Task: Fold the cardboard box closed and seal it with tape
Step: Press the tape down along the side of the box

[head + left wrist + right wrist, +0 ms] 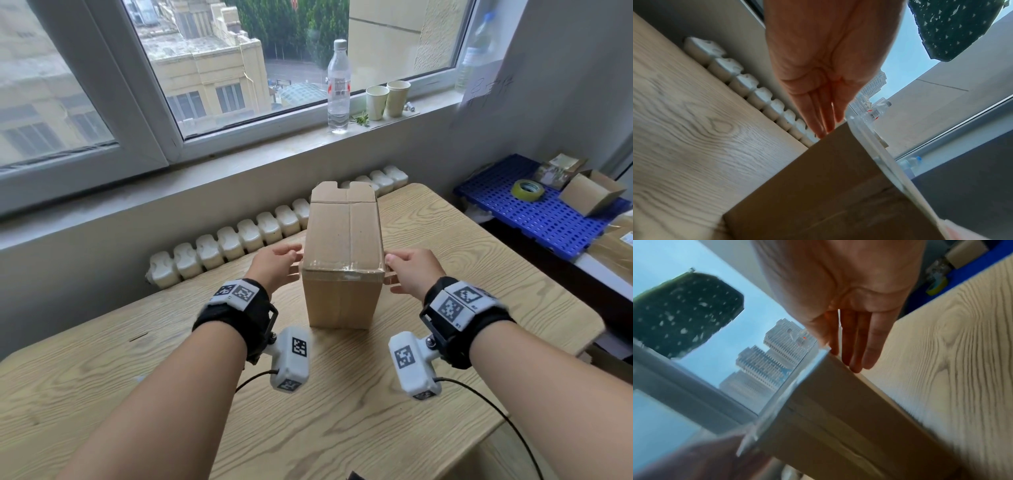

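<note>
- Head view: the left hand lies with straight, relaxed fingers flat against the left side of the tall brown cardboard box, near its top front corner, gripping nothing.
- The right hand mirrors it on the box's right side, fingers extended along the wall and thumb at the top edge; released, not clenched.
- Between the two hands a strip of clear shiny tape runs across the box's near top edge, its ends sticking out past both corners.
- Left wrist view: the left hand's fingertips reach the box's side wall; whether they press it I cannot tell.
- Right wrist view: the fingers lie alongside the box's upper edge.
- The box stands upright on the pale wood-grain worktop, its top flaps folded down; one flap at the far end stands up.
- Beyond the hands, a white ribbed radiator runs under the windowsill.
- Far right of the right hand, a yellow-green roll of tape lies on a blue perforated plastic panel.
</note>
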Tool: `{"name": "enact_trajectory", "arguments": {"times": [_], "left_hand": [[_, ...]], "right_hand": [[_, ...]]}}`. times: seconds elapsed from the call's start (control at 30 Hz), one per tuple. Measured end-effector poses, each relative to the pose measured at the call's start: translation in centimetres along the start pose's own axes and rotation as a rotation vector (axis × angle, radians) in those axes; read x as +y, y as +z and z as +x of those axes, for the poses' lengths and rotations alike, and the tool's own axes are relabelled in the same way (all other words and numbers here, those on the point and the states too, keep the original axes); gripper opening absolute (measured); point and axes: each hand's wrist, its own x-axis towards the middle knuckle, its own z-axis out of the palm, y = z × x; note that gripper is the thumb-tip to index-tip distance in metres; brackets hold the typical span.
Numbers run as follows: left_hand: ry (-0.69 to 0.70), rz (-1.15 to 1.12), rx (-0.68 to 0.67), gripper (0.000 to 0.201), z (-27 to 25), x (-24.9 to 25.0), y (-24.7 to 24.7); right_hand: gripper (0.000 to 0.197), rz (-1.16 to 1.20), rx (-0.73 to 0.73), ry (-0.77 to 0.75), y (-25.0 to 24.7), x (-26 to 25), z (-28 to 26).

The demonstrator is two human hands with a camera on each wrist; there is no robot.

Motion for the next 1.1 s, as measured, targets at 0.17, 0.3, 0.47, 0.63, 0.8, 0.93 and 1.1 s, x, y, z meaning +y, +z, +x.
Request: {"name": "enact_trajectory", "arguments": {"times": [0.17,0.3,0.47,0.63,0.8,0.93,1.1], "left_hand": [[0.403,0.259,0.083,0.018,-0.5,0.3,0.5],[0.471,0.446,-0.04,0.018,-1.3,1.0,2.6],[0.505,0.521,-0.046,0.016,-1.4,-0.2,2.7],[0.515,0.49,0.025,0.021,-0.7,-0.8,2.1],[0.456,0.406,-0.037,0.018,-0.4,-0.9,1.2],[0.415,0.429,-0.105,0.022,-0.4,-0.2,0.2],[0.313,0.345,-0.147,0.042,-0.9,0.4,-0.8]], "right_hand": [[0.027,-0.259,0.079,-0.416,-0.4,0.0,-1.1],[0.015,-0.466,0.013,-0.636,0.9,-0.2,-1.2],[0.016,-0.448,-0.014,-0.666,1.7,0.7,-0.4],[0.018,-0.382,-0.005,-0.675,1.6,0.7,-0.3],[0.022,-0.314,-0.065,-0.692,0.7,1.4,-0.2],[0.029,-0.33,-0.116,-0.689,0.3,1.8,0.0],[0.033,-0.401,-0.138,-0.672,-0.4,1.4,0.0]]}}
